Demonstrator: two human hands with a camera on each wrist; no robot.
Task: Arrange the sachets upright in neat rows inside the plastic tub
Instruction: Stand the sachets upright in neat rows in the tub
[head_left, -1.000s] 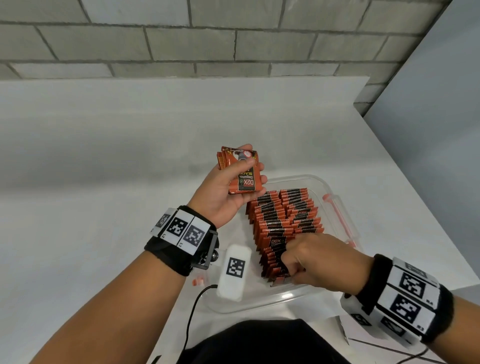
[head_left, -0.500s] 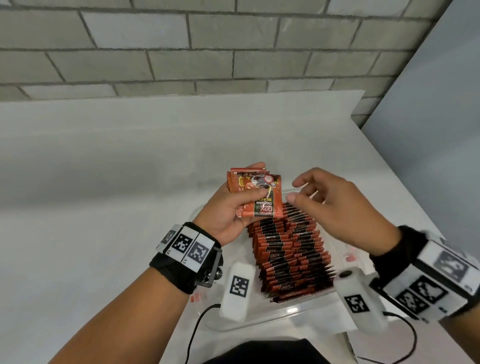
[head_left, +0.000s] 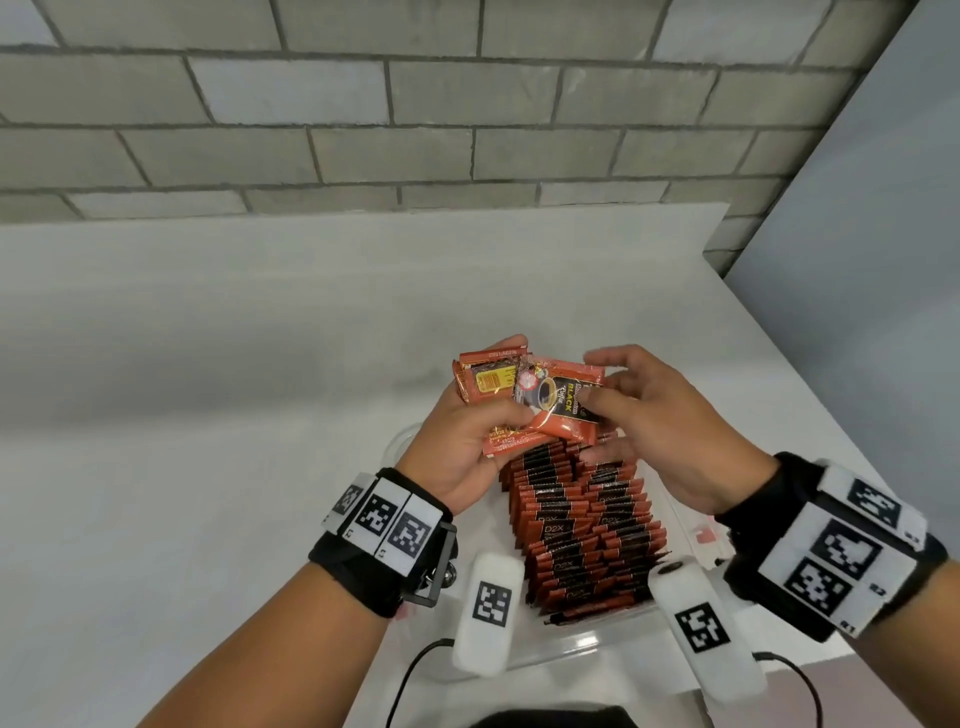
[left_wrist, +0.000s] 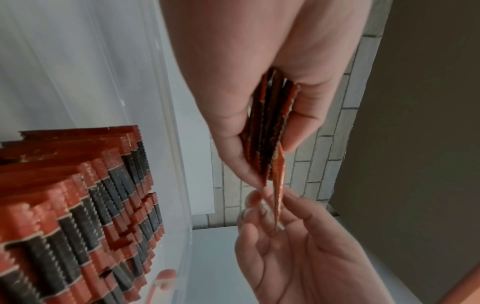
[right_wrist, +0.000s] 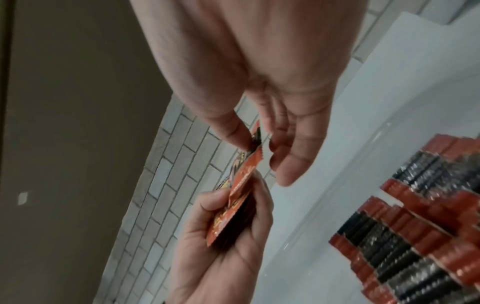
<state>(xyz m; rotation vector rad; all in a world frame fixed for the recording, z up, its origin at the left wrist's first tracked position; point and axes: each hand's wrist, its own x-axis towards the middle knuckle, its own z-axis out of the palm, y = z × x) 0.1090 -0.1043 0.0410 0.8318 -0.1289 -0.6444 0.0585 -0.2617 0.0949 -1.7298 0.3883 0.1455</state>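
A: Which step is it?

B: The right hand (head_left: 670, 431) pinches the top sachet (head_left: 558, 402) by thumb and forefinger, taking it from the small stack (head_left: 485, 382) that the left hand (head_left: 467, 447) grips above the plastic tub (head_left: 571, 647).

A: And next?

B: Probably to stand it upright at the end of a row (head_left: 566, 525). The sachets are flat, glossy, with serrated edges; the tub is clear.
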